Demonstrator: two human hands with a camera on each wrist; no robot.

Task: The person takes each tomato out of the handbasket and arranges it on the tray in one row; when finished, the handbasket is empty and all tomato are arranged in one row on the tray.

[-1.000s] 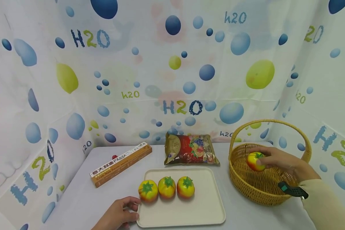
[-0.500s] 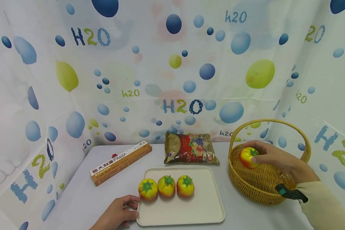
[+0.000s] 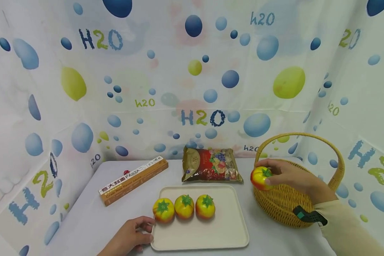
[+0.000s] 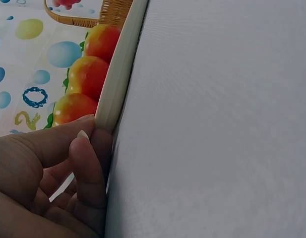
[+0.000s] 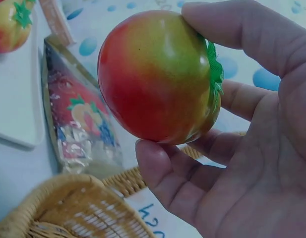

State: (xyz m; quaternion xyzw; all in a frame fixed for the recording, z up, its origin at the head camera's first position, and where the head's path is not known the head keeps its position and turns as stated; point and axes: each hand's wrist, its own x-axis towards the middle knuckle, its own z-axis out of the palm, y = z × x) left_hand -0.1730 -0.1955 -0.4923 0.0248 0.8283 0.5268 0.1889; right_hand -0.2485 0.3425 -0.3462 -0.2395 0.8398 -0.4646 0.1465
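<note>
My right hand point(image 3: 289, 177) grips a red-and-yellow tomato point(image 3: 261, 178) with a green leafy top, over the left rim of the wicker basket point(image 3: 281, 202). Up close in the right wrist view, thumb and fingertips clasp the tomato point(image 5: 157, 77) from opposite sides. At the near left side of the cream tray point(image 3: 224, 234), my left hand point(image 3: 129, 234) pinches the rim between thumb and fingers; the left wrist view shows them at the tray's edge point(image 4: 120, 74). Three similar tomatoes point(image 3: 184, 207) sit in a row on the tray, toward its left. A wristband point(image 3: 308, 216) circles my right wrist.
Behind the tray lies a shiny red-and-gold bag point(image 3: 211, 165) with fruit pictures. A long pasta box point(image 3: 134, 180) rests at the back left, a small red thing point(image 3: 127, 172) behind it. The basket's tall handle point(image 3: 307, 135) arches up on the right. Printed curtains surround the table.
My right hand has carried the tomato leftward from above the basket's inside to its left rim. The left hand stays at the tray's edge, and the three tomatoes have not moved.
</note>
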